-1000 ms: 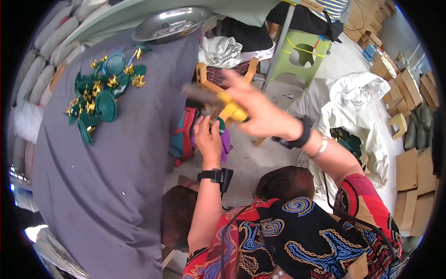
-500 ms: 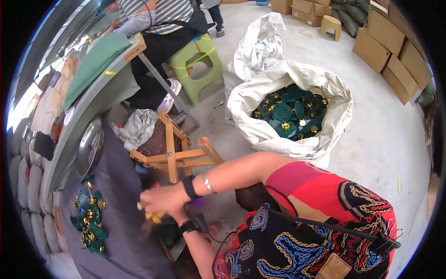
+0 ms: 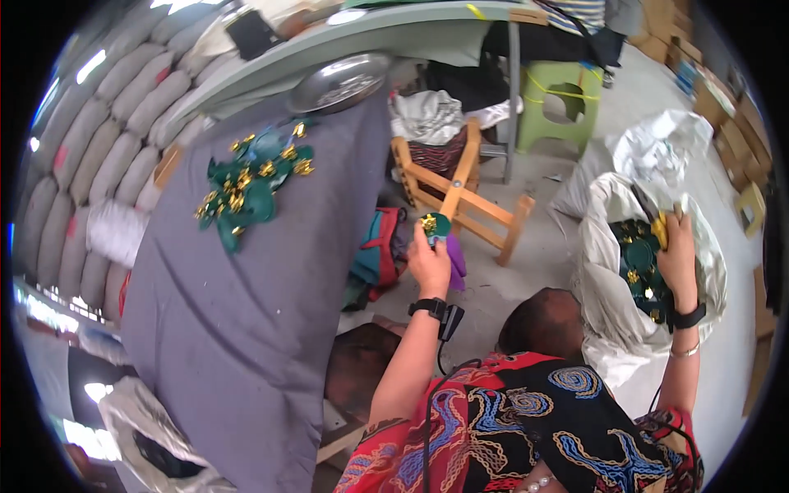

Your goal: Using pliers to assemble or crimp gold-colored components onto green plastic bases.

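My left hand (image 3: 431, 269) is raised beside the cloth-covered table. It pinches a dark green disc (image 3: 442, 226) with a shiny gold ornament on it. Over at the right, my right hand (image 3: 677, 261) is at the mouth of a white woven sack (image 3: 606, 283). Its fingers close round a yellow-handled tool (image 3: 660, 231) with a dark, narrow end; its exact kind is unclear. Inside the sack lie several green discs (image 3: 638, 255) with gold ornaments. A heap of similar green and gold pieces (image 3: 256, 197) rests on the grey tablecloth (image 3: 271, 329).
A metal bowl (image 3: 341, 82) sits at the table's far end. Between table and sack stands a wooden folding frame (image 3: 456, 191). A green stool (image 3: 560, 107) is beyond it. Another white sack (image 3: 657, 148) is behind the open one. Stuffed sacks (image 3: 107, 123) are stacked at left.
My hands, together near the table before, are now apart. My right hand has moved right to the sack; my left now shows a green disc. The view has turned toward the table.
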